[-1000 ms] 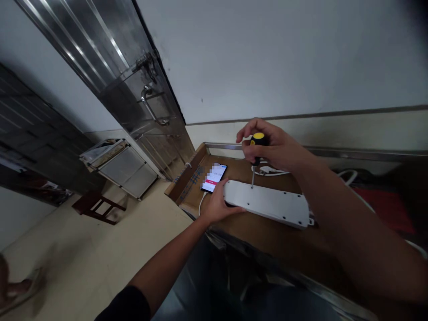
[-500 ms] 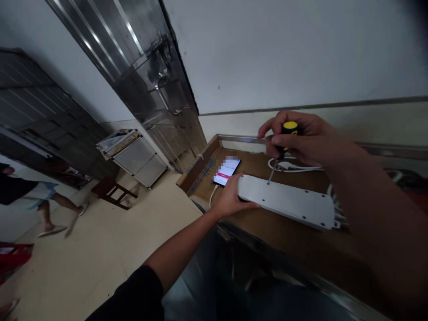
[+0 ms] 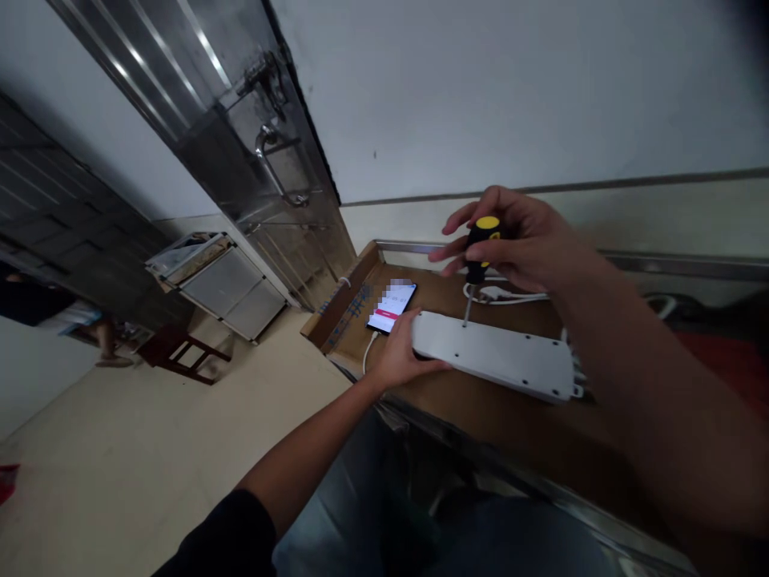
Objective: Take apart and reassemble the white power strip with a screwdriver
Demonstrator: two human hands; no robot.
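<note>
A white plastic power strip (image 3: 493, 357) lies on a brown cardboard sheet (image 3: 505, 425), with several small screw holes in its face. My left hand (image 3: 408, 350) rests on its near end, fingers spread over the edge. My right hand (image 3: 510, 244) is above the strip, shut on a yellow-and-black screwdriver (image 3: 482, 248). The thin steel shaft points down, its tip at a hole near the strip's end. A smartphone (image 3: 392, 308) lies just beyond my left hand, its screen lit and a white cable plugged in. Another white cable (image 3: 505, 297) runs behind the strip.
A steel door (image 3: 240, 160) and a grey-white wall stand beyond the table. A metal-edged table rim (image 3: 529, 469) runs along the near side. On the floor at left are a dark wooden stool (image 3: 180, 357) and a wall box (image 3: 222, 288). A person's leg (image 3: 105, 344) shows far left.
The view has swung slightly, moving everything left in the picture. The person at far left has moved mostly out of view. My hands keep their hold, with the screwdriver tip still at the strip.
</note>
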